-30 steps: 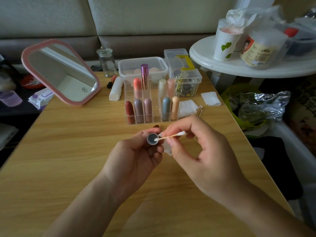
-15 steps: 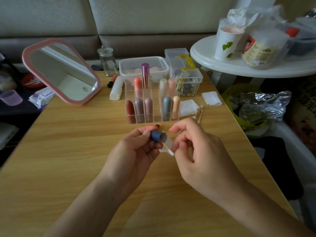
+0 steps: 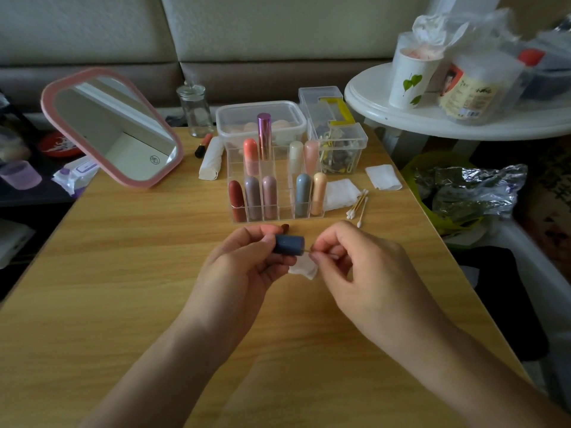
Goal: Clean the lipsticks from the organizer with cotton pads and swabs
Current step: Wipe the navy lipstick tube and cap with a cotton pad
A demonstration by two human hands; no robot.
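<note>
left hand [image 3: 244, 270] is gripping a dark blue lipstick tube [image 3: 289, 244] between thumb and curled fingers. the tube is lying sideways with its open end pointing right. right hand [image 3: 358, 273] is pinching a cotton swab [image 3: 306, 250] between thumb and forefinger, other fingers curled in. only a short bit of stick is showing, and it is going into the tube's open end. both hands are hovering over the middle of the wooden table [image 3: 123, 273], just in front of the clear organizer [image 3: 278, 220].

a white cotton pad [image 3: 304, 268] is showing below the fingertips between the 2 hands. cannot tell if it is being held or lying on the table.

the organizer is sitting toward the far edge, holding 9 lipsticks [image 3: 252, 196] upright: 5 in the front row, 4 behind.

spare cotton pads [image 3: 341, 193] are lying just right of the organizer, and loose swabs [image 3: 358, 206] are lying near the right edge.

a pink mirror [image 3: 114, 128] is leaning at the far left corner. a glass jar [image 3: 194, 108], a lidded plastic tub [image 3: 262, 118] and a clear clip box [image 3: 340, 146] are lining the far edge.

a round white side table [image 3: 463, 122] is standing off the far right corner, carrying a paper cup [image 3: 411, 78].
</note>
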